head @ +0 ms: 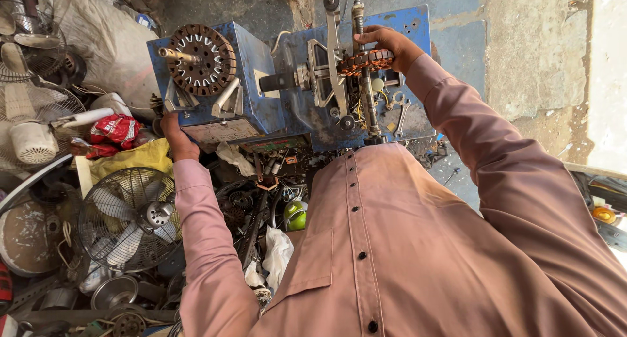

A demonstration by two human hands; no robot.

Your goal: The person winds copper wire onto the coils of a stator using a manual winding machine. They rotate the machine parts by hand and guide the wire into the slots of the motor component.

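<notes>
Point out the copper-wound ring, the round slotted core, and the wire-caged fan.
copper-wound ring (363,61), head view, its front edge
slotted core (202,61), head view, its face
caged fan (130,218), head view, near the hub

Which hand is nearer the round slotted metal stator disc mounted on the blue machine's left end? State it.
Left. The left hand rests at the blue machine just below the round slotted stator disc. The right hand is far across, gripping a copper-wound ring.

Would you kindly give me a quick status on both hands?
Right hand grips wound stator on blue winding machine. Left hand rests at machine's lower corner. Nothing blocking.
</notes>
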